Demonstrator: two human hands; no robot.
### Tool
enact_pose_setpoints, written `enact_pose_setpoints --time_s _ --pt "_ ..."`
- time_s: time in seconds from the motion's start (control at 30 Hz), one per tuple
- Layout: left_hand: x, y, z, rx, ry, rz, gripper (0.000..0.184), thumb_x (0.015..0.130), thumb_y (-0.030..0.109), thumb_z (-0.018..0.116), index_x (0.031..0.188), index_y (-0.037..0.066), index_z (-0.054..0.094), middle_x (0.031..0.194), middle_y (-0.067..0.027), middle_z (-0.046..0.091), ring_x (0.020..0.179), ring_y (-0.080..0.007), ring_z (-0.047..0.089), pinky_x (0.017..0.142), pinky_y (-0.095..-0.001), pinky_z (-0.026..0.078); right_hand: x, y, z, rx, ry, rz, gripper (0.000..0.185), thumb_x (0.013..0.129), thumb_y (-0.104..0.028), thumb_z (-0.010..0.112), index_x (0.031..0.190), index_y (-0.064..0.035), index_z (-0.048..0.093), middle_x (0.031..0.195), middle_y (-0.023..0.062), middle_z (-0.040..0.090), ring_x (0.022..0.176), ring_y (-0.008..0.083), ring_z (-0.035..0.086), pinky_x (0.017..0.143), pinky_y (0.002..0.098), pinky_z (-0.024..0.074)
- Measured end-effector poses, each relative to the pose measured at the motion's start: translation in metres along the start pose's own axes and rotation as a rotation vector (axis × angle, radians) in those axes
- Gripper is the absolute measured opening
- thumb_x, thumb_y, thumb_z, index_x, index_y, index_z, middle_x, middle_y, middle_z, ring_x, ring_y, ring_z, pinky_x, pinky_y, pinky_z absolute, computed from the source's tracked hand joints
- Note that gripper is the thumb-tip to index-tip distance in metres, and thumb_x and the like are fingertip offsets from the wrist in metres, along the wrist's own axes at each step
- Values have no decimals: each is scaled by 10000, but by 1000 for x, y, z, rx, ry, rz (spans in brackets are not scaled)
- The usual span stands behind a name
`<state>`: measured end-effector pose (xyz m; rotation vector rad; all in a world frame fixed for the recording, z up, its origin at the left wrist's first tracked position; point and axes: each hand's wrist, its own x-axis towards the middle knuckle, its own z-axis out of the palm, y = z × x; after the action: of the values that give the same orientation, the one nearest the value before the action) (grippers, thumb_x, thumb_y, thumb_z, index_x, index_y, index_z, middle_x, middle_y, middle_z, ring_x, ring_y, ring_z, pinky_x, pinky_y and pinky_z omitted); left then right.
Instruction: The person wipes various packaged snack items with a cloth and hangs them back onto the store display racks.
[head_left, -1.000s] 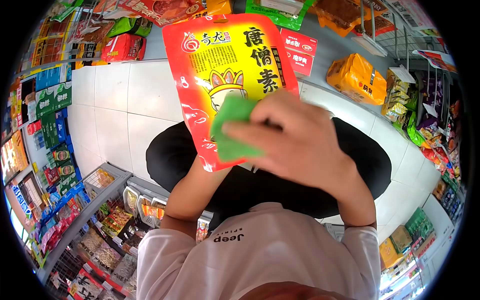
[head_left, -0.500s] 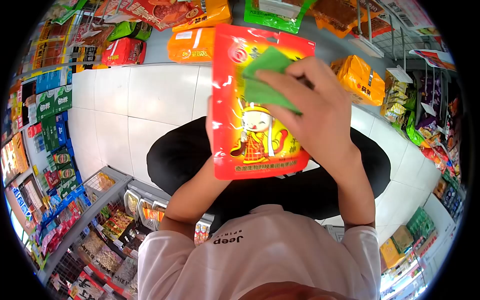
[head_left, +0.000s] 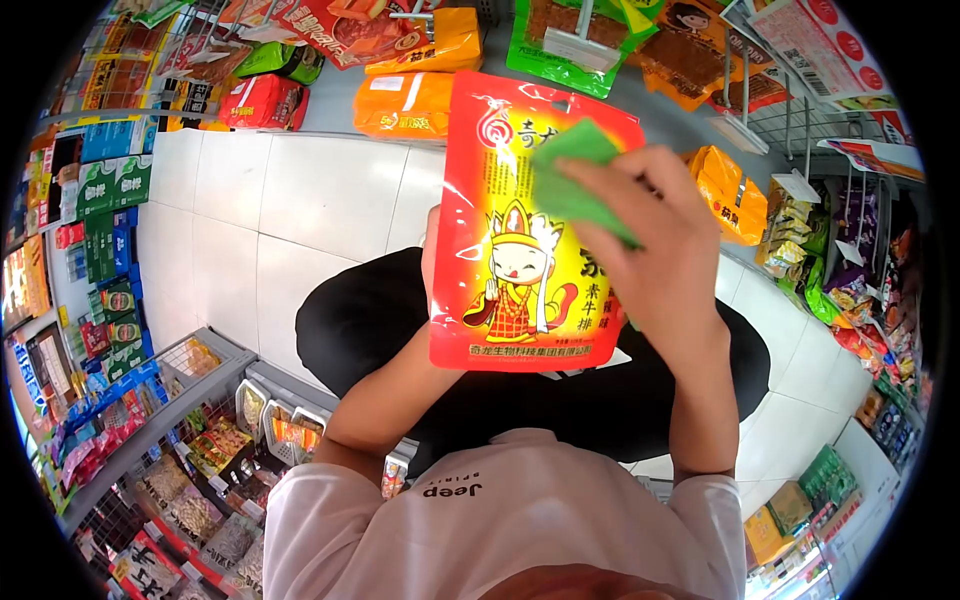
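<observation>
A red and yellow snack packet with a cartoon figure is held upright in front of my lap. My left hand grips it from behind at its left edge; most of those fingers are hidden by the packet. In my right hand is a folded green cloth, pinched under the fingers and lying against the upper right of the packet's front. The fingers of that hand are slightly blurred.
A grey shelf ahead bears orange packets and a red packet. Bags hang from hooks above, including a green bag. A wire rack of snacks stands behind on the left. Tiled floor surrounds my crossed legs.
The packet has shifted slightly right and down in view, its print now sharper. My right hand and the green cloth have moved right and a little lower across its front.
</observation>
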<state>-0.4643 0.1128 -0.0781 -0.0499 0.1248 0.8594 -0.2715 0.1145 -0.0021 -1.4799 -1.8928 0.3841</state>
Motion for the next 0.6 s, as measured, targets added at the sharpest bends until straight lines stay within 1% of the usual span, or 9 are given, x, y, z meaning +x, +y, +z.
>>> enact_pose_setpoints --time_s 0.1,0.2,0.3,0.33,0.47,0.6 --pt "1 1 -1 1 -5 21 694 1035 593 416 1503 88 504 1403 -159 617 1239 -314 646 1060 -465 527 1 8 -2 -37 41 54 468 713 -67 862 1172 -117 781 946 61 584 857 256 626 723 379 527" --pt "0 5 0 -1 -12 41 692 1035 591 416 1502 88 505 1401 -159 618 1237 -313 647 1058 -464 528 1 3 -7 14 -7 12 483 699 -78 866 1173 -121 784 943 61 578 847 259 616 708 381 520" --pt "-1 7 1 3 -20 54 690 1036 590 417 1501 88 506 1400 -158 619 1236 -312 647 1057 -463 529 0 -7 -4 93 -161 -108 478 686 -112 867 1157 -125 786 928 57 573 824 257 613 689 383 518" --pt "-1 7 0 3 -21 62 690 1036 589 417 1501 88 506 1399 -158 619 1235 -312 648 1057 -463 529 -2 -10 1 117 -167 -166 472 675 -151 866 1140 -138 789 909 42 571 800 246 613 658 378 513" --pt "0 12 -2 21 -33 100 687 1037 587 417 1500 88 508 1397 -157 621 1233 -311 649 1055 -462 530 -6 -29 10 245 -320 -228 465 674 -158 871 1133 -164 790 900 15 576 803 220 631 668 360 551" --pt "-2 14 -4 23 -34 144 684 1037 585 417 1498 88 509 1395 -156 622 1231 -310 650 1053 -460 532 -9 -35 11 267 -379 -265 463 675 -160 882 1130 -175 796 900 15 579 792 216 630 656 361 546"
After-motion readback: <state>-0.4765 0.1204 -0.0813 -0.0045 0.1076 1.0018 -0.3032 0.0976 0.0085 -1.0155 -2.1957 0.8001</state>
